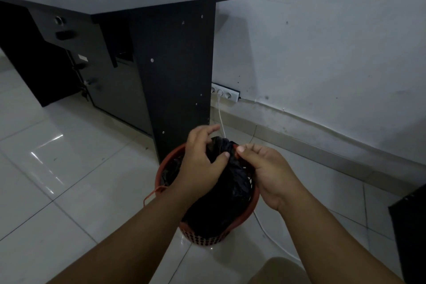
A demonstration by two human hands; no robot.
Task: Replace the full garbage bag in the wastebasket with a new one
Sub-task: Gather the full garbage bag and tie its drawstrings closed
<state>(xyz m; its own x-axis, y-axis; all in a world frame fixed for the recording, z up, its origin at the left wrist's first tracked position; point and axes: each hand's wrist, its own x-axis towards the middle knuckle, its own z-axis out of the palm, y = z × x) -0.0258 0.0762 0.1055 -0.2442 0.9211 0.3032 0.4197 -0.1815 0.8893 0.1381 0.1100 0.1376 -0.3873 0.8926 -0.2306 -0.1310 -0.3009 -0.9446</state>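
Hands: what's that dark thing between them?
The bunched top of the black garbage bag, which left hand and right hand both grip, in the red wastebasket; head view shows it.

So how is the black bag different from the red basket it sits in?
The garbage bag is black; the wastebasket is red. The garbage bag is crumpled and bunched at its top; the wastebasket keeps a round shape with holes in its wall. The left hand and right hand grip the garbage bag; the wastebasket stands on the floor. Both are beside the desk.

Office: black desk (locking drawers), wall socket strip.
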